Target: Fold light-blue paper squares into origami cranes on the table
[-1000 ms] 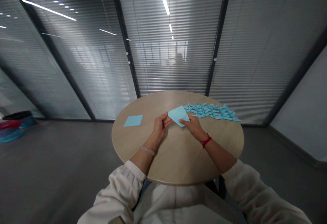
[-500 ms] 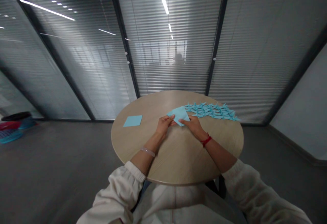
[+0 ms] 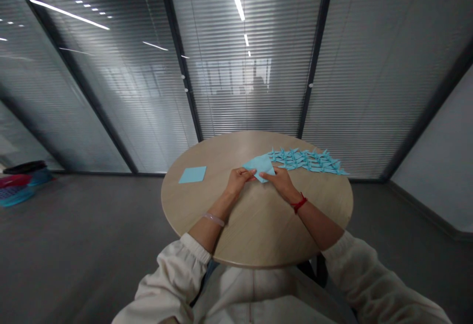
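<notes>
A light-blue sheet of origami paper [image 3: 261,163], partly folded, is held up between both hands just above the table. My left hand [image 3: 239,180] pinches its left edge, with the thumb on top. On the other side, my right hand [image 3: 280,180] grips the right edge, its thumb pressing near the lower corner. Right behind the sheet lie rows of folded light-blue paper cranes [image 3: 306,160]. Flat on the table to the left rests a light-blue square of paper [image 3: 192,174], whether one sheet or a stack I cannot tell.
The round wooden table [image 3: 254,235] is in front of my lap. Beyond it rises a glass partition with blinds [image 3: 244,102]. Baskets, one blue with something red [image 3: 15,190], stand on the floor at the far left.
My left thumb has shifted slightly to the right and down on the sheet. The right hand, the cranes and the flat square look unchanged.
</notes>
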The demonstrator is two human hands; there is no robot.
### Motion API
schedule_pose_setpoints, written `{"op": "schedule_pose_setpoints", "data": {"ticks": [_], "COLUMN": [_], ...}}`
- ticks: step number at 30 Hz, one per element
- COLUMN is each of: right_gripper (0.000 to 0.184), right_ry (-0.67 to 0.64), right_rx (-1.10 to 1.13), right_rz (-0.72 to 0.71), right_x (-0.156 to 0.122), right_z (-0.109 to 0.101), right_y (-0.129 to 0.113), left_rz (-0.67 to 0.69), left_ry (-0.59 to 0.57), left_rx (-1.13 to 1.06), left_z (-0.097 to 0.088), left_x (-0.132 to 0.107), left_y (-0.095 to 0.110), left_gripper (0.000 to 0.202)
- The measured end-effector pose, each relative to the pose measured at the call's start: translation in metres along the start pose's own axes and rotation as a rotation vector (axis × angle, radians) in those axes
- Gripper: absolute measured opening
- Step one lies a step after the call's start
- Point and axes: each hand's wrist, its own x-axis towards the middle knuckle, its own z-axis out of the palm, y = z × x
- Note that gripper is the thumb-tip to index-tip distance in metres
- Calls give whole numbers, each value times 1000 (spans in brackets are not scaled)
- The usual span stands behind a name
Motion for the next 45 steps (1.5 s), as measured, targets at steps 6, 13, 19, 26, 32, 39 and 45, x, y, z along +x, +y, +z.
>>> {"op": "schedule_pose_setpoints", "data": {"ticks": [6, 13, 19, 26, 32, 39, 45], "right_gripper": [41, 39, 39, 39, 39, 43, 43], "right_ry": [23, 47, 29, 22, 1, 10, -9], "right_rx": [-5, 35, 93, 155, 151, 127, 169], "right_rz": [-4, 31, 56, 48, 14, 3, -20], "right_x": [-1, -1, -3, -3, -1, 1, 1], "right_z": [0, 1, 2, 3, 4, 2, 3], "right_y": [0, -3, -5, -4, 0, 4, 5], "left_rz": [5, -76, 7, -67, -39, -67, -47], "left_ry": [-25, -132, -127, -262, -281, -305, -370], "left_rx": [73, 151, 235, 242, 217, 194, 190], "left_z": [-1, 2, 0, 3, 5, 7, 8], "left_x": [3, 3, 3, 2, -1, -1, -4], "left_y": [-4, -7, -8, -13, -14, -15, -15], "left_gripper": [45, 46, 48, 61, 59, 59, 57]}}
